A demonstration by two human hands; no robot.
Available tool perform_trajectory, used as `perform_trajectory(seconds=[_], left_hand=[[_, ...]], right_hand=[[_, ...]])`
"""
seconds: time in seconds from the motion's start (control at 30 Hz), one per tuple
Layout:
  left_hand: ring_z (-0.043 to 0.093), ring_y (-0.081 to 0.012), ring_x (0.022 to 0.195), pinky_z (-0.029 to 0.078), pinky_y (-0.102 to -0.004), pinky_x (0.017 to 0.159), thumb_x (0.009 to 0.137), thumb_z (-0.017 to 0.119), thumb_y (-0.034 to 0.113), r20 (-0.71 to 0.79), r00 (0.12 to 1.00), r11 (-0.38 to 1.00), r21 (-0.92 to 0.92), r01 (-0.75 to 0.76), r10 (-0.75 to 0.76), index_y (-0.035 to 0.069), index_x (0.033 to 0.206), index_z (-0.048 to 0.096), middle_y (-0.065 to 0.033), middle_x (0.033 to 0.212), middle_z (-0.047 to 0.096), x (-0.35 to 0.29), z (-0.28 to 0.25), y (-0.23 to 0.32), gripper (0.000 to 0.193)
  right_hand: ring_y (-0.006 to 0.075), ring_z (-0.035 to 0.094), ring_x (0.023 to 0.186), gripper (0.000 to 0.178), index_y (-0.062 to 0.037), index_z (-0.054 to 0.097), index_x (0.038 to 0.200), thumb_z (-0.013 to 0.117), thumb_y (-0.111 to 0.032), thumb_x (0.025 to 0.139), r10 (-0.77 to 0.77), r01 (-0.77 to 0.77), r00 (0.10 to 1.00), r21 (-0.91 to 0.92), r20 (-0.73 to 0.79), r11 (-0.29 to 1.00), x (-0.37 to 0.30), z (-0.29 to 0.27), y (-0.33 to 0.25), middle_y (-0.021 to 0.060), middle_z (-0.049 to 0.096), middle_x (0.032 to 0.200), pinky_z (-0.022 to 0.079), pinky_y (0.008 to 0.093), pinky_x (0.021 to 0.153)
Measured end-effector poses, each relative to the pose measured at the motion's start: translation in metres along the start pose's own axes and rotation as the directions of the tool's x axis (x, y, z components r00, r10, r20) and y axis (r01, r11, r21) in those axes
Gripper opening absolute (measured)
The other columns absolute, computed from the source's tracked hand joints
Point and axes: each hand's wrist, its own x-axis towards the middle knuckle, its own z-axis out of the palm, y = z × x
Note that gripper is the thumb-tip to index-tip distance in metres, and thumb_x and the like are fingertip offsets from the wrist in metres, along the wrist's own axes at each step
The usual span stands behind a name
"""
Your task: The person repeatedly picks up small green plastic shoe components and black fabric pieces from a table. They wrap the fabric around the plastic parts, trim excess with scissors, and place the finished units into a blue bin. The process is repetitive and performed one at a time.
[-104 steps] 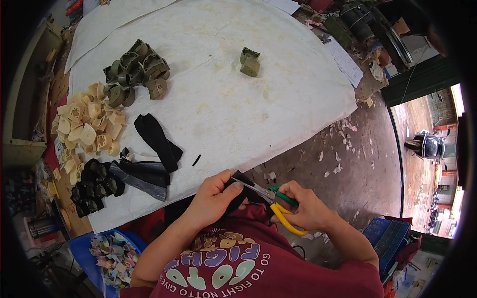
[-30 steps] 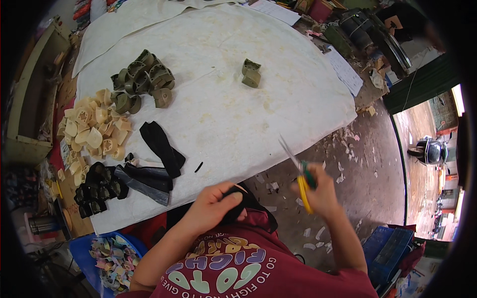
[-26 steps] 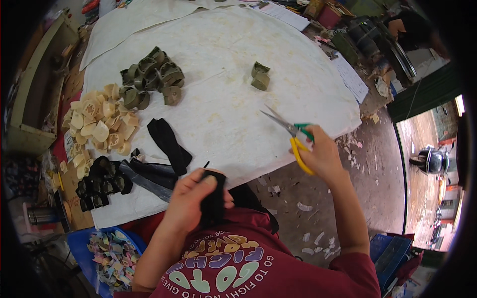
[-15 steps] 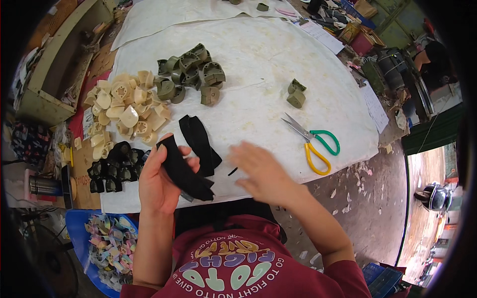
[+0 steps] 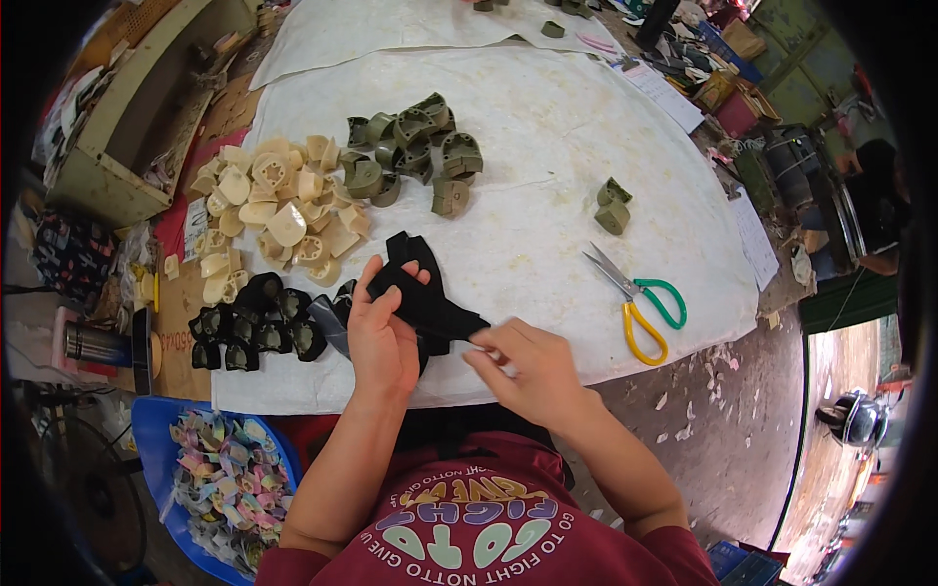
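Observation:
A strip of black fabric point(image 5: 430, 305) is stretched between my two hands over the table's near edge. My left hand point(image 5: 384, 327) is closed round its wider end, thumb on top. My right hand point(image 5: 525, 369) pinches the narrow end at its tip. Beneath and behind it lies another piece of black fabric point(image 5: 399, 246), partly covered. Scissors point(image 5: 633, 301) with one green and one yellow handle lie slightly open to the right of my right hand. Left of my left hand sit several black-covered heel-shaped pieces point(image 5: 256, 327).
Cream heel-shaped pieces point(image 5: 285, 200) are heaped at the left, with olive green ones point(image 5: 415, 146) behind. Two more green pieces point(image 5: 613, 207) stand right of centre. A blue tub point(image 5: 161, 459) of colourful scraps is below the table's left side. White cloth point(image 5: 547, 127) covers the table.
My right hand, blurred and apart from the fabric before, now pinches its end. My left hand has turned the strip toward the right. The whole view has shifted slightly.

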Motion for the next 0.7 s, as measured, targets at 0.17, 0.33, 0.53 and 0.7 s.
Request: perform_trajectory(seconds=[0.17,0.33,0.53,0.7], left_hand=[[0.052,-0.0298,0.119,0.040,-0.0417,0.104,0.096,0.040,0.006,0.152,0.985,0.994,-0.055,0.089,-0.080,-0.001,0.140,0.032,-0.0216,0.129,0.052,-0.014,0.005,0.011,0.045],[0.052,-0.0263,0.121,0.040,-0.0401,0.104,0.098,0.037,0.007,0.158,0.982,0.994,0.057,0.095,-0.103,0.000,0.143,0.030,-0.0195,0.133,0.050,-0.015,0.001,0.015,0.047],[0.059,-0.0163,0.104,0.047,-0.0300,0.093,0.093,0.048,-0.003,0.137,0.991,0.989,0.148,-0.008,-0.012,0.000,0.145,0.029,-0.0136,0.118,0.059,-0.011,0.000,0.005,0.056],[0.065,-0.0167,0.091,0.053,-0.0279,0.082,0.089,0.047,-0.010,0.143,0.981,0.897,0.406,-0.177,0.129,0.000,0.143,0.033,-0.0144,0.106,0.065,0.004,0.004,0.001,0.057]], right_hand=[[0.0278,0.064,0.063,0.015,-0.0040,0.063,0.088,0.070,-0.015,0.080,0.046,-0.045,0.998,-0.040,0.036,0.998,0.043,0.041,-0.006,0.0094,0.064,0.076,0.051,0.0368,0.058],[0.0151,0.062,0.061,0.015,0.0006,0.064,0.088,0.067,-0.013,0.083,0.381,-0.506,0.845,0.330,0.376,0.797,0.051,0.041,0.014,0.0057,0.064,0.071,0.050,0.0289,0.056],[0.0078,0.059,0.064,0.012,-0.0003,0.065,0.087,0.067,-0.013,0.086,0.473,-0.646,0.762,0.566,0.442,0.512,0.049,0.031,0.024,0.0014,0.064,0.073,0.049,0.0225,0.058],[0.0086,0.060,0.065,0.007,-0.0018,0.065,0.085,0.065,-0.008,0.086,0.498,-0.441,0.846,0.772,0.188,0.458,0.035,0.007,0.035,0.0023,0.064,0.074,0.050,0.0228,0.062]])
